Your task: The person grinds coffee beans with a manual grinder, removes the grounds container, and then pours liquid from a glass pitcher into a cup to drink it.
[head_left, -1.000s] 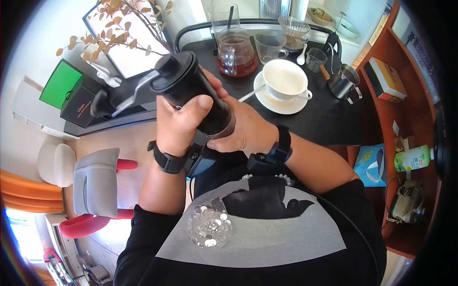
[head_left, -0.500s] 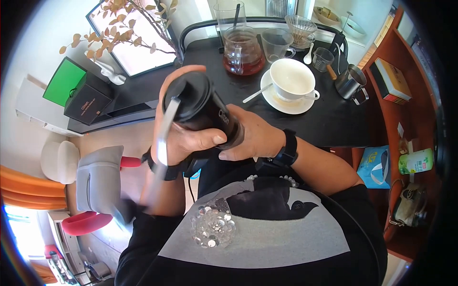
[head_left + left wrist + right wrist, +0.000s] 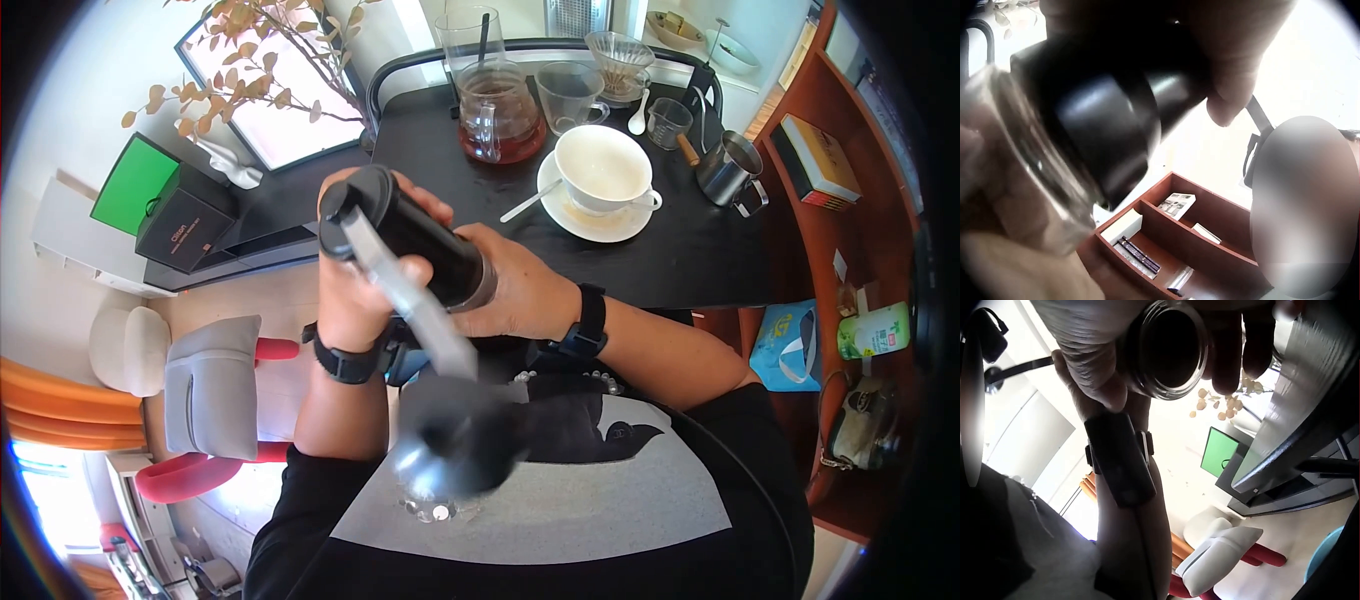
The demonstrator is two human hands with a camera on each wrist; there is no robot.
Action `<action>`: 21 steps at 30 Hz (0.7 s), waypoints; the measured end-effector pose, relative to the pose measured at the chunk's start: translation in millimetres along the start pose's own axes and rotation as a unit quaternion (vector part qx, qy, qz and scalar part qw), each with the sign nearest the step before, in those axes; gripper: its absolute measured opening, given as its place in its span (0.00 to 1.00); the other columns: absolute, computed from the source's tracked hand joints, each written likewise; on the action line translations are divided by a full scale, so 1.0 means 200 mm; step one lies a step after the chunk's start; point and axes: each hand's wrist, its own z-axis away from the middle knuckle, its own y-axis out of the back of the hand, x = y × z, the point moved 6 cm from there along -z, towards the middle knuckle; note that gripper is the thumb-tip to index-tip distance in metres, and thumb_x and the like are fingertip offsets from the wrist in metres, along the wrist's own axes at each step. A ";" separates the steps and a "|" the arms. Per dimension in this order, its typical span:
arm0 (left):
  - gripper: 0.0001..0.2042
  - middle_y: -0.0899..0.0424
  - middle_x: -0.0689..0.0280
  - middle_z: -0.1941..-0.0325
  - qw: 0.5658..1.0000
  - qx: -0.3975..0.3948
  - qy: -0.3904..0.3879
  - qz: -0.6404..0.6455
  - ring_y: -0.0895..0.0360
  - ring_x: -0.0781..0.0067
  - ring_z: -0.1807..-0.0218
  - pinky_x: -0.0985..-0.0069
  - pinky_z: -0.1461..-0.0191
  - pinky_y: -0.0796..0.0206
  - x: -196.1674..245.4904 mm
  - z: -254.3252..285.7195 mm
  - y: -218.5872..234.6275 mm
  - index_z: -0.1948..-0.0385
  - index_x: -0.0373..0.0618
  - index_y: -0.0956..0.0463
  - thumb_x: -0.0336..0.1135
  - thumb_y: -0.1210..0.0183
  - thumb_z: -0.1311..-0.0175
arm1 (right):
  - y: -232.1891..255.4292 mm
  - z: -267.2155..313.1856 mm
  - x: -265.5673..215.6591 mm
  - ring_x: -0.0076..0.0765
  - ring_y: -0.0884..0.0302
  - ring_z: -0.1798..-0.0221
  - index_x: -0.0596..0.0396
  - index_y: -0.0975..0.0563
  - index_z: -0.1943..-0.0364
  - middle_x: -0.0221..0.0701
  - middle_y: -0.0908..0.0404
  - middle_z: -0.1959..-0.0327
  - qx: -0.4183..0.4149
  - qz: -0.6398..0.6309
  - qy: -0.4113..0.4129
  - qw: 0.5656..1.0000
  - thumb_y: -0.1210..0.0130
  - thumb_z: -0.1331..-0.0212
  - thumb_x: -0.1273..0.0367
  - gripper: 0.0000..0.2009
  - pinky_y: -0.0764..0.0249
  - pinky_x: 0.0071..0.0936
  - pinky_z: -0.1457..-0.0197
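A black hand coffee grinder (image 3: 430, 245) is held tilted in front of the chest, its lid towards the upper left. My left hand (image 3: 345, 290) grips the black body below the lid, thumb across the front. Around the lower end, my right hand (image 3: 525, 285) grips the clear glass jar (image 3: 1200, 347), whose round base faces the right wrist camera. From the lid, a silver crank arm (image 3: 410, 295) reaches down over the shirt, and its black knob (image 3: 455, 430) is blurred and untouched. In the left wrist view, the glass jar (image 3: 1041, 169) meets the black body.
On the black table (image 3: 690, 270) ahead stand a white cup (image 3: 600, 165) on a saucer with a spoon, a glass pot (image 3: 500, 115) of reddish-brown liquid, a ribbed glass dripper (image 3: 620, 65) and a steel pitcher (image 3: 728, 170). Reddish-brown shelves (image 3: 790, 235) stand at the right.
The crank arm has swung from the left, through pointing down, to down and right over the shirt. The grinder has tilted and shifted slightly; both hands keep hold of it.
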 end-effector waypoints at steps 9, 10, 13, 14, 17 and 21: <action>0.39 0.28 0.50 0.51 0.966 -0.072 0.154 0.194 0.28 0.58 0.50 0.67 0.46 0.35 -0.04 -0.02 -0.08 0.42 0.37 0.46 0.37 0.36 0.59 | 0.03 -0.01 -0.14 0.33 0.31 0.47 0.55 0.36 0.46 0.35 0.28 0.53 -0.043 0.074 0.147 0.985 0.34 0.64 0.67 0.35 0.36 0.31 0.45; 0.39 0.28 0.50 0.51 0.966 -0.068 0.155 0.193 0.28 0.58 0.50 0.67 0.46 0.35 -0.05 -0.02 -0.04 0.42 0.37 0.46 0.37 0.36 0.59 | 0.02 -0.01 -0.08 0.31 0.36 0.46 0.60 0.41 0.43 0.34 0.31 0.50 -0.106 -0.029 0.042 0.993 0.35 0.64 0.66 0.39 0.42 0.28 0.40; 0.39 0.27 0.50 0.53 0.974 -0.118 0.158 0.112 0.26 0.60 0.52 0.66 0.50 0.31 -0.05 0.01 -0.02 0.45 0.37 0.44 0.39 0.33 0.61 | 0.00 0.01 0.03 0.29 0.34 0.48 0.60 0.39 0.46 0.33 0.30 0.53 -0.130 -0.097 -0.087 0.983 0.34 0.64 0.65 0.37 0.40 0.28 0.43; 0.39 0.27 0.50 0.53 0.974 -0.115 0.157 0.111 0.26 0.60 0.52 0.66 0.50 0.31 -0.05 0.01 -0.02 0.45 0.37 0.44 0.39 0.33 0.61 | -0.01 0.00 0.03 0.29 0.34 0.48 0.60 0.39 0.46 0.33 0.30 0.53 -0.133 -0.098 -0.088 0.982 0.34 0.64 0.65 0.37 0.40 0.28 0.43; 0.29 0.24 0.55 0.61 0.999 -0.010 0.017 -0.039 0.24 0.66 0.61 0.69 0.56 0.29 0.00 -0.02 0.01 0.61 0.36 0.33 0.43 0.30 0.63 | 0.05 -0.02 -0.04 0.38 0.28 0.53 0.60 0.36 0.51 0.41 0.27 0.59 -0.033 0.076 0.003 0.997 0.33 0.66 0.63 0.34 0.35 0.30 0.48; 0.30 0.24 0.56 0.65 0.996 0.049 0.078 -0.007 0.25 0.64 0.61 0.70 0.56 0.31 -0.04 -0.03 0.03 0.57 0.38 0.34 0.51 0.35 0.56 | 0.05 -0.01 -0.01 0.41 0.28 0.53 0.59 0.36 0.51 0.41 0.27 0.58 0.029 0.093 0.003 0.995 0.33 0.66 0.63 0.34 0.34 0.31 0.48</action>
